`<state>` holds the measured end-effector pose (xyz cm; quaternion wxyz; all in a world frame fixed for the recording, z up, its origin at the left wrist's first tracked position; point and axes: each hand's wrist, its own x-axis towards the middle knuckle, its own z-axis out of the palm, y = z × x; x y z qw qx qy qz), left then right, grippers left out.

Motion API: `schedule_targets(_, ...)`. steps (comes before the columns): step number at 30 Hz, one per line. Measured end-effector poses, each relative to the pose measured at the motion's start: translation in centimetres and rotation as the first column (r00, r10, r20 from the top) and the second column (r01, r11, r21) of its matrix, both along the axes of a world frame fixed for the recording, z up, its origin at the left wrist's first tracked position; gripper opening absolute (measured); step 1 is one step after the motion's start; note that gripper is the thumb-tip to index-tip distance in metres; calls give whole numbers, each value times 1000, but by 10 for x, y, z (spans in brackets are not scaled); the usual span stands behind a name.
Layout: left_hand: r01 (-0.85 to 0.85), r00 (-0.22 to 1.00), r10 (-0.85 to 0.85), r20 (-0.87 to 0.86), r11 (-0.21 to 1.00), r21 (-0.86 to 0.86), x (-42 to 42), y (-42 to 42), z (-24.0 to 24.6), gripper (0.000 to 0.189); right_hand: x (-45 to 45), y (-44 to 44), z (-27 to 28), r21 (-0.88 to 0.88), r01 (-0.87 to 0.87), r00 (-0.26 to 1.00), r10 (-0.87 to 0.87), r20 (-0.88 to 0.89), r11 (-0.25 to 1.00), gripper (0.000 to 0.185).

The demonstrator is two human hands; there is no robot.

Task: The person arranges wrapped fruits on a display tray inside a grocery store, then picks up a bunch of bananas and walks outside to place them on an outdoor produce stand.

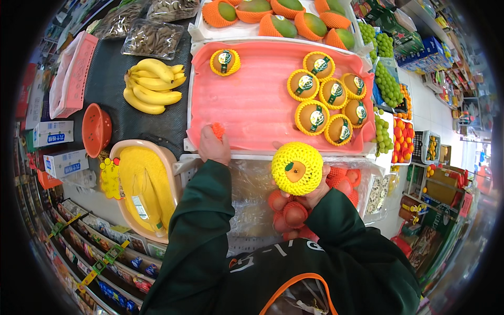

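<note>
My right hand (317, 189) holds a round orange-brown fruit in a yellow foam net (297, 168) above the front rim of the pink-lined crate (252, 98). At the crate's front left corner, my left hand (214, 147) is closed around a small bunched orange-red piece, perhaps foam netting (218, 130). Several round brown fruits in yellow foam nets with label bands (311, 117) sit at the crate's right side. One more such fruit (225, 62) lies at its back left. Red-netted fruits (295, 214) lie below my right hand, beside clear plastic wrap (252, 193).
Left of the crate, bananas (153, 86) lie on a dark mat near a red colander (97, 130). A tub with a yellow towel and a bottle (145, 185) stands nearer. Mangoes in orange nets (283, 25) fill the crate behind. Green grapes (388, 84) are at the right.
</note>
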<state>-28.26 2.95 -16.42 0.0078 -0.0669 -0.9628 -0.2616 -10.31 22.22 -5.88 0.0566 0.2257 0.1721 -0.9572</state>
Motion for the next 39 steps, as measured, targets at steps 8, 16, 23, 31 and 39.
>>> schedule_targets(8,16,999,-18,-42,999,-35,1,-1,-4,40,-72,32,-26,775,-208,975,68,209,597,96)
schedule_targets(16,9,1000,-9,19,1000,-16,0,0,4,37,-105,23,-81,688,-327,876,67,479,-649,101)
schedule_targets(23,8,996,-7,85,1000,-15,0,-1,3,39,-96,19,-96,645,-352,855,47,516,-679,108)
schedule_targets(31,-6,996,5,86,1000,6,3,-1,6,46,-190,49,-66,791,-194,881,252,401,-580,112)
schedule_targets(39,21,996,-20,84,1000,-11,3,-3,9,47,-328,-11,-97,831,-131,973,90,212,-541,106)
